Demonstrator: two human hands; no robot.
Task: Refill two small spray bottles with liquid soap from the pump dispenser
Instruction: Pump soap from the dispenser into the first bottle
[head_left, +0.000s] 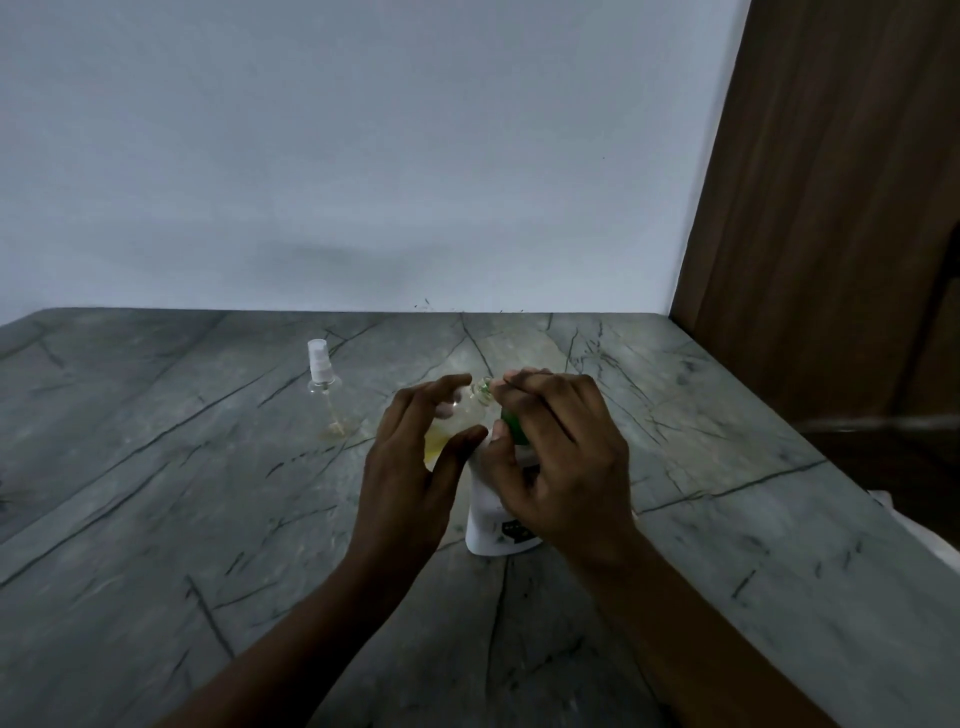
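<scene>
A white pump dispenser (496, 525) with a green pump head (511, 426) stands on the grey marble counter (208, 519). My right hand (556, 457) lies over the pump head, fingers curled on top and thumb beside it. My left hand (415, 457) holds a small clear spray bottle (460, 415), uncapped and with some yellowish liquid in it, between thumb and fingers. That bottle's open neck sits right at the pump's spout. A second small spray bottle (324, 387) with a white sprayer top stands upright to the left, apart from both hands.
A pale wall runs along the back of the counter. A brown wooden panel (831, 208) rises at the right. The counter's right edge slants down to the lower right, with something white (914, 530) just beyond it.
</scene>
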